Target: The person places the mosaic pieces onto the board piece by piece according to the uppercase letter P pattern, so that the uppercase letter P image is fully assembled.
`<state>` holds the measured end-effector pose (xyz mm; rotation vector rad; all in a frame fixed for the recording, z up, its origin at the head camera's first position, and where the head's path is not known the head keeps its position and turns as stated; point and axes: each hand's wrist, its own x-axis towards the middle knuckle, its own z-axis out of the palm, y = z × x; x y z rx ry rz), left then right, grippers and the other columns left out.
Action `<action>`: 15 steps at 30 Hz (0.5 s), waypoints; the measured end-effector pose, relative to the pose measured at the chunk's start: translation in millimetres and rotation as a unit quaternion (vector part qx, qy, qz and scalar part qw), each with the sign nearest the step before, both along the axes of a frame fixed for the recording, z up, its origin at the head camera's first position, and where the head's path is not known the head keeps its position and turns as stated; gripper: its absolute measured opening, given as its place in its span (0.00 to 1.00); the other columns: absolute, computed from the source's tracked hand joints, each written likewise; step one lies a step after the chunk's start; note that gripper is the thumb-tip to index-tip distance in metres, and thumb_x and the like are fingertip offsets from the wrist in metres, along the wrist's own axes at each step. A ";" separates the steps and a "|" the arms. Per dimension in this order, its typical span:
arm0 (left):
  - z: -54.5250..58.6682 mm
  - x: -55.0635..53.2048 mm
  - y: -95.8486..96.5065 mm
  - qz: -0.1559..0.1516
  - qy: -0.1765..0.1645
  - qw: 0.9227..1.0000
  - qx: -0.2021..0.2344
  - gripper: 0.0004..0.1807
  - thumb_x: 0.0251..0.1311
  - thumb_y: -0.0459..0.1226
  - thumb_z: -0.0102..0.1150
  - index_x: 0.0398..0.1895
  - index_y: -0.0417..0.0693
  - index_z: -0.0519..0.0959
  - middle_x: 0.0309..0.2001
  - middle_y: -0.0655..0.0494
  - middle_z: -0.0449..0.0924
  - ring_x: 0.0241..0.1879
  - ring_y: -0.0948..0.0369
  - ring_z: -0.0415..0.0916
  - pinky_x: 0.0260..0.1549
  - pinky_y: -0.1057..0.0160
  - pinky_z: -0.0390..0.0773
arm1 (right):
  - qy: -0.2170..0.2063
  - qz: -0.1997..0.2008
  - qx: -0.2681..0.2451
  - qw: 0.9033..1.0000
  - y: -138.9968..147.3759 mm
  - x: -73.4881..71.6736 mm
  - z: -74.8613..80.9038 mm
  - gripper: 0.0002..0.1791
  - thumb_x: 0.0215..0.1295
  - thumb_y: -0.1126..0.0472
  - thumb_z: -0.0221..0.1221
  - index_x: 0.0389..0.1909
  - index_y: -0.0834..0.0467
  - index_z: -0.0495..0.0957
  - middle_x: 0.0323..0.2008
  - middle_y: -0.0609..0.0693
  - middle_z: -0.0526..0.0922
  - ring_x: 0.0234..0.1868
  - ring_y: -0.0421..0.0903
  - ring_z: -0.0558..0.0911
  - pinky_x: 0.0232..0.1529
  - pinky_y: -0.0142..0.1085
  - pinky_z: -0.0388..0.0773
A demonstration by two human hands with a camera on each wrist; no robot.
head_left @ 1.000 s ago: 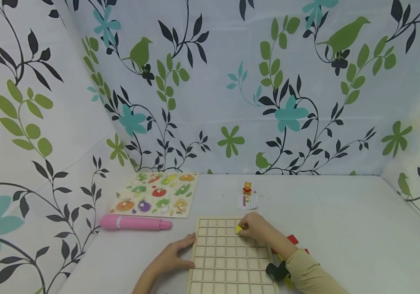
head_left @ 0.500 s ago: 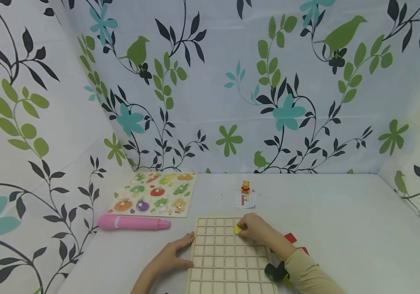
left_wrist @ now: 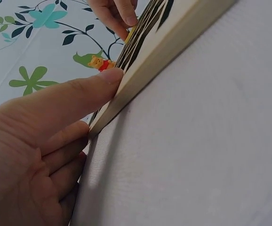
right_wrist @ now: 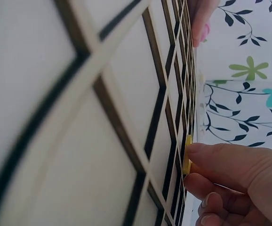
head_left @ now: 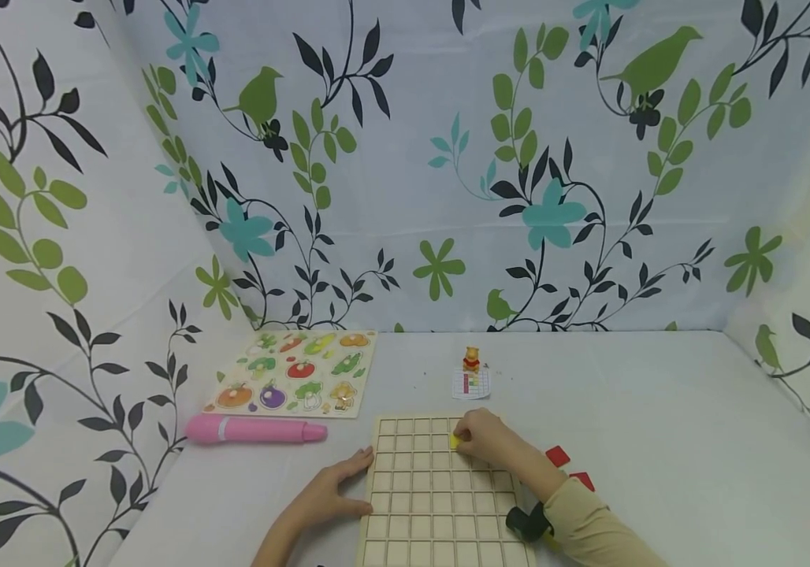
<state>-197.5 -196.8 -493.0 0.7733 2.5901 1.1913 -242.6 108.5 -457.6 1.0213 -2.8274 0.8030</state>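
Observation:
A pale wooden grid board lies on the white table, its recessed squares divided by raised strips. Along the board's left edge rests my left hand, fingers spread; in the left wrist view its thumb touches the rim. My right hand pinches a small yellow square tile between thumb and fingers at the board's far row. In the right wrist view the yellow tile stands nearly on edge against the grid strips, partly covered by the fingertips.
Red tiles lie right of the board, beside a dark object at the right sleeve. A small bear figurine stands by a printed card behind the board. Further left are a vegetable puzzle board and a pink toy microphone.
The head view has shifted slightly. The right hand keeps its pinch on the yellow tile over the same far-row area, and less of the tile shows than half a second ago. The left hand stays put.

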 end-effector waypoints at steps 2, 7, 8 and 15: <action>0.8 0.2 0.4 0.001 -0.004 1.000 0.002 0.44 0.39 0.49 0.68 0.61 0.39 0.65 0.64 0.51 0.58 0.63 0.50 0.52 0.59 0.50 0.50 | 0.006 -0.001 -0.003 1.000 -0.4 -0.8 -1.1 0.02 0.48 0.70 0.63 0.23 0.64 0.80 0.18 0.43 0.71 0.21 0.36 0.62 0.19 0.28 0.63; 1.2 -0.2 0.7 0.000 -0.009 1.000 0.004 0.44 0.39 0.48 0.69 0.61 0.39 0.65 0.64 0.51 0.59 0.63 0.50 0.52 0.59 0.49 0.51 | 0.009 -0.011 -0.011 1.000 -0.7 -0.2 -1.4 0.02 0.48 0.70 0.63 0.22 0.64 0.79 0.19 0.45 0.74 0.21 0.36 0.65 0.20 0.29 0.67; 1.1 -0.3 0.8 0.001 -0.009 1.000 0.003 0.44 0.39 0.48 0.69 0.61 0.39 0.65 0.64 0.51 0.59 0.63 0.50 0.52 0.59 0.49 0.51 | 0.008 -0.013 -0.011 1.000 -0.6 0.1 -1.0 0.03 0.48 0.69 0.64 0.22 0.64 0.79 0.19 0.45 0.75 0.21 0.37 0.66 0.20 0.29 0.67; 1.7 0.9 1.2 0.006 -0.014 1.000 0.007 0.44 0.38 0.48 0.69 0.61 0.40 0.65 0.64 0.53 0.58 0.63 0.51 0.52 0.59 0.49 0.50 | -0.017 -0.037 -0.013 0.999 7.8 -0.2 2.9 0.02 0.51 0.67 0.62 0.22 0.59 0.79 0.22 0.42 0.75 0.26 0.40 0.71 0.26 0.33 0.72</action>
